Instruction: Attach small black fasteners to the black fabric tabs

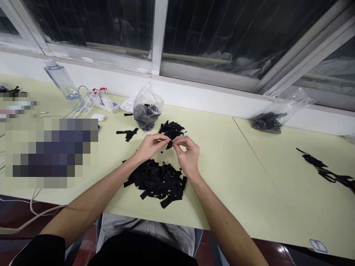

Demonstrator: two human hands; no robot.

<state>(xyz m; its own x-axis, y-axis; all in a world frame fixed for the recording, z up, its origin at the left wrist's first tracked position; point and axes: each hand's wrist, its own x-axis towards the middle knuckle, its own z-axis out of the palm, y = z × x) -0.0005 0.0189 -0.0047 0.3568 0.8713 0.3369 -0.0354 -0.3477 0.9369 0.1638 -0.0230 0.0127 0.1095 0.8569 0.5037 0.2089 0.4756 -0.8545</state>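
Between my two hands is a small black fabric strip (pixel 169 145), pinched at its upper edge. My left hand (pixel 153 146) grips it with thumb and forefinger from the left. From the right, the fingertips of my right hand (pixel 187 152) close on the same strip. Just below my hands lies a large heap of black fabric strips (pixel 156 181), some with small white marks. A smaller pile of black pieces (pixel 172 128) sits right behind my fingers. A few tiny black rings (pixel 163 162) lie on the table between the heaps.
A clear plastic bag (pixel 148 107) of black pieces stands behind the piles; another bag (pixel 268 122) lies by the window wall. At left are a water bottle (pixel 62 81), a power strip (pixel 104 102) with cables and a white earphone case (pixel 98 117). Black straps (pixel 327 170) lie at right.
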